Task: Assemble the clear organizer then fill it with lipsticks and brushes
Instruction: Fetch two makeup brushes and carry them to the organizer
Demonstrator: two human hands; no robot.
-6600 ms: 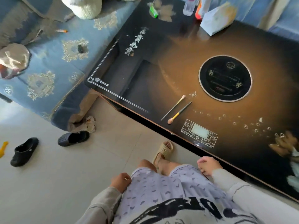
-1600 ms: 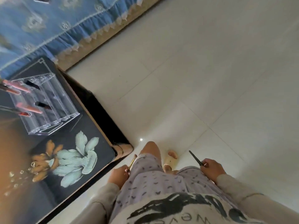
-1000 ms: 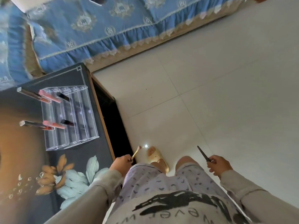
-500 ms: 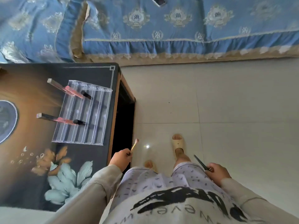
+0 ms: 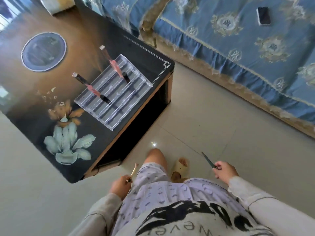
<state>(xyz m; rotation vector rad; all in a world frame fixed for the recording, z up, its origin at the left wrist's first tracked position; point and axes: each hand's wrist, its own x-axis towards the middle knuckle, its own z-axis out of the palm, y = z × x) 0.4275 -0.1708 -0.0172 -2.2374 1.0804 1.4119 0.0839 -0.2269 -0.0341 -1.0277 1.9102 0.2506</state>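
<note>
The clear organizer stands near the corner of the dark table, with several stepped rows. Two pink lipsticks stick out of it: one at the far end and one at the near end. My left hand is low beside my thigh, closed around a small brush with a light tip. My right hand is out to the right over the floor, gripping a thin dark brush. Both hands are well away from the organizer.
A round inlay and a painted flower mark the tabletop. A blue patterned sofa runs behind, with a dark phone lying on it. Pale floor tiles lie around me; my sandalled foot is below.
My view has swung round, so the table and organizer sit upper left and closer. Both hands still hold their brushes at my sides, a little lower than before.
</note>
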